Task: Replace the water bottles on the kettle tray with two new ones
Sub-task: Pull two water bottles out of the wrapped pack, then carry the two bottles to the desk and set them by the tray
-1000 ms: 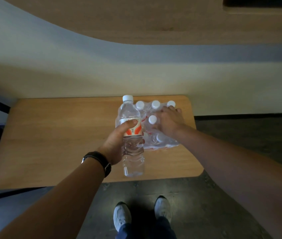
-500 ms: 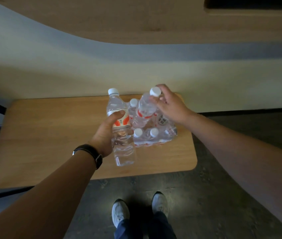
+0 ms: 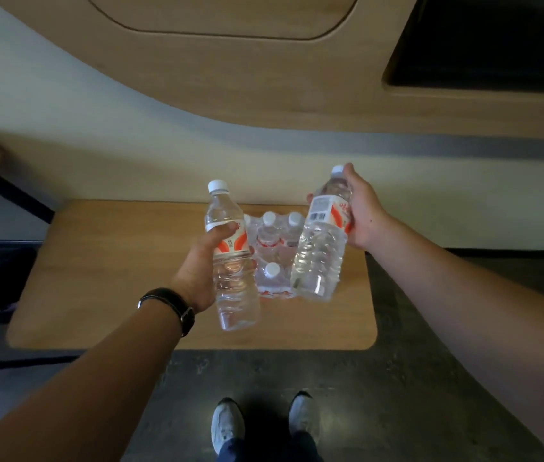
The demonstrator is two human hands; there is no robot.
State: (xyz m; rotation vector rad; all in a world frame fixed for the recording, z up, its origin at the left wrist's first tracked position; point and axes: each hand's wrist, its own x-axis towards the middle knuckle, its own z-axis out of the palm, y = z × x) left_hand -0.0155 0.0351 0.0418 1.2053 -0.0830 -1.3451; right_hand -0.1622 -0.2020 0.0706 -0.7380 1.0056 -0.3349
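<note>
My left hand (image 3: 197, 271) grips a clear water bottle (image 3: 232, 261) with a white cap and an orange-and-white label, held upright above the wooden table (image 3: 97, 278). My right hand (image 3: 362, 211) grips a second bottle of the same kind (image 3: 322, 241), tilted with its cap toward the wall. Both bottles hang in the air over a shrink-wrapped pack of water bottles (image 3: 272, 258) that sits on the table between them. No kettle tray is in view.
The low wooden table has rounded corners and stands against a pale wall under a curved wooden panel (image 3: 264, 78). A dark recess (image 3: 490, 38) is at the upper right. My shoes (image 3: 264, 425) stand on dark floor in front of the table.
My right hand has pulled a second bottle out of the pack and lifted it up to the right. My left hand has raised its bottle higher. The view has tilted upward.
</note>
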